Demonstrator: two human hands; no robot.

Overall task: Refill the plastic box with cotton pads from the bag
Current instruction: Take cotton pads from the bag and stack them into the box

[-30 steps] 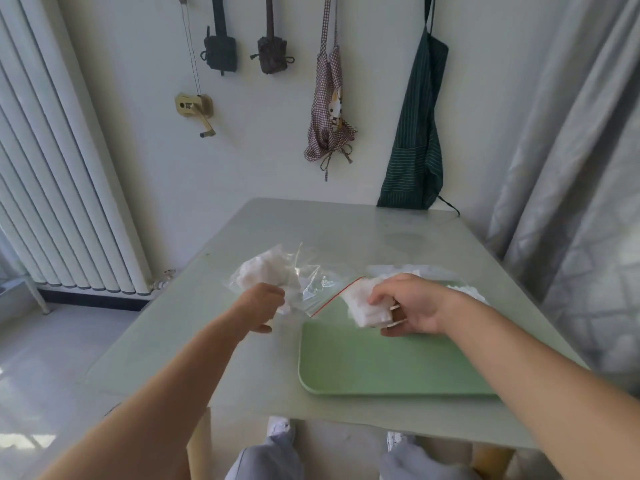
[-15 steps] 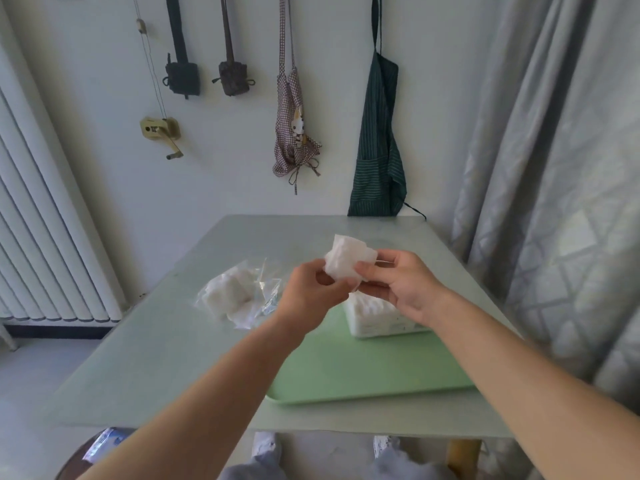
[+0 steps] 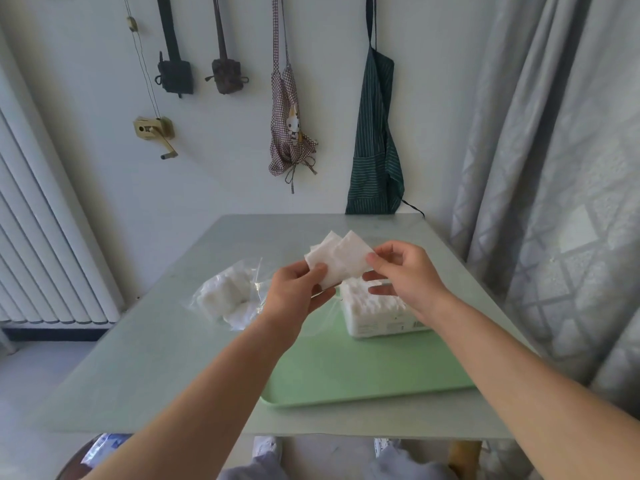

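A few white square cotton pads (image 3: 337,259) are held up in the air between both hands, fanned apart. My left hand (image 3: 298,294) pinches their lower left corner and my right hand (image 3: 403,275) pinches the right edge. Right below them the clear plastic box (image 3: 375,311), packed with white pads, stands at the back of the green tray (image 3: 363,368). The clear plastic bag (image 3: 230,297) with more pads lies on the table to the left of the tray.
The grey table (image 3: 156,358) stands against a white wall with aprons (image 3: 375,133) and small bags hanging on it. A radiator (image 3: 45,237) is at the left and grey curtains (image 3: 554,168) hang close at the right.
My left hand left the bag and joined my right hand. The pads were lifted from tray height into the air above the box and are now spread apart.
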